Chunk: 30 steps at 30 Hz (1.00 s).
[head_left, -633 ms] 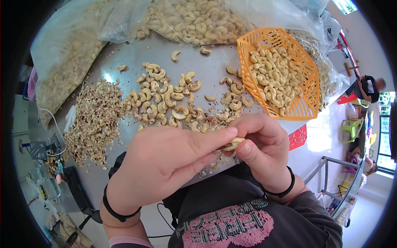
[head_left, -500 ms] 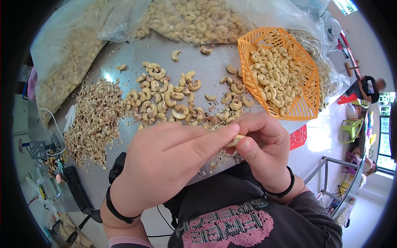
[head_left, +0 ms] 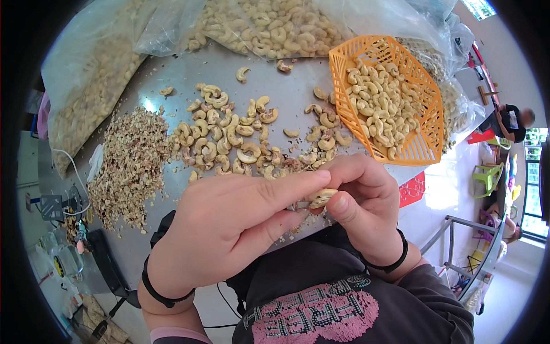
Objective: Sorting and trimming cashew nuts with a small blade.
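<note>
In front of my body a cashew nut (head_left: 322, 198) is pinched between the thumb and fingers of my right hand (head_left: 366, 200). My left hand (head_left: 229, 209) is closed, its index finger stretched over to the right fingers and its thumb near the nut. A thin, pale sliver shows between the left thumb and index finger, too small to name. Just beyond my hands lies a loose heap of cashew nuts (head_left: 220, 129) on the grey metal table (head_left: 200, 66), several with reddish skin left on them. Scraps of skin and nut bits are scattered under my fingers.
An orange slatted basket (head_left: 339, 86) of pale cashews stands at the right. A mound of nut crumbs (head_left: 129, 166) lies at the left. Clear plastic bags of cashews (head_left: 91, 92) line the far and left edges. A person (head_left: 510, 123) is far off at the right.
My left thumb has come into view below the index finger, moving apart from it. The cashew in my right fingers has shifted slightly left and shows more.
</note>
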### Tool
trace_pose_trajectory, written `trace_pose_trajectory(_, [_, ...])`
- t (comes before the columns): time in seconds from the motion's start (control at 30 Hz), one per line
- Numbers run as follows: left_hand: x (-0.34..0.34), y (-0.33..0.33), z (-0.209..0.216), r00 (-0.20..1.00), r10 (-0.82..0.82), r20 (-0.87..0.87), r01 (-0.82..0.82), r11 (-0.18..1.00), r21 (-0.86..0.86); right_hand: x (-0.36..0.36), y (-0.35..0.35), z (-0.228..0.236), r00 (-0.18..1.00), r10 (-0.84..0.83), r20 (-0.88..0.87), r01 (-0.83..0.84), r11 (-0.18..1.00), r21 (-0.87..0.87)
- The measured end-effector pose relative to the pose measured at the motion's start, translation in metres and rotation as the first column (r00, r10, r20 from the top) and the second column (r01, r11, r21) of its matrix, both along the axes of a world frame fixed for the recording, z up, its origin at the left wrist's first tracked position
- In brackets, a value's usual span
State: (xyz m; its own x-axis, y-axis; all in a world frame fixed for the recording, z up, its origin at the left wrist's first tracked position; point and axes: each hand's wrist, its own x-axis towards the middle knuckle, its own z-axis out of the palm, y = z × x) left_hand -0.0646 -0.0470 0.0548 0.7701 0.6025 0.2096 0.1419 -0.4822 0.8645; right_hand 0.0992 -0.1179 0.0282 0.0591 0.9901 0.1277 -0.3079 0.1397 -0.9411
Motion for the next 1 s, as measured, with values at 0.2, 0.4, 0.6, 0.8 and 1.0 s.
trace_pose_trajectory(0.2, [-0.006, 0.004, 0.004, 0.993, -0.086, -0.083, 0.072, 0.985, -0.155, 0.003, 0.001, -0.003, 0.999, 0.024, 0.042, -0.025, 0.999, 0.026])
trace_pose_trajectory(0.4, [-0.01, 0.002, 0.006, 0.998, -0.055, -0.04, 0.032, 0.901, -0.432, 0.004, 0.001, -0.003, 0.988, 0.035, 0.149, -0.047, 0.996, 0.08])
trace_pose_trajectory(0.6, [-0.002, -0.003, 0.001, 1.0, 0.022, 0.006, -0.022, 0.997, 0.072, 0.005, 0.002, -0.005, 0.95, -0.062, 0.306, 0.009, 0.985, 0.173])
trace_pose_trajectory(0.8, [0.003, -0.003, -0.006, 0.994, 0.051, 0.093, -0.065, 0.986, 0.152, 0.002, 0.0, -0.006, 0.992, -0.037, 0.121, 0.024, 0.994, 0.108])
trace_pose_trajectory(1.0, [-0.001, -0.001, 0.0, 0.999, 0.012, 0.042, 0.005, 0.924, -0.383, 0.002, 0.0, -0.004, 0.999, -0.007, 0.033, 0.004, 0.996, 0.085])
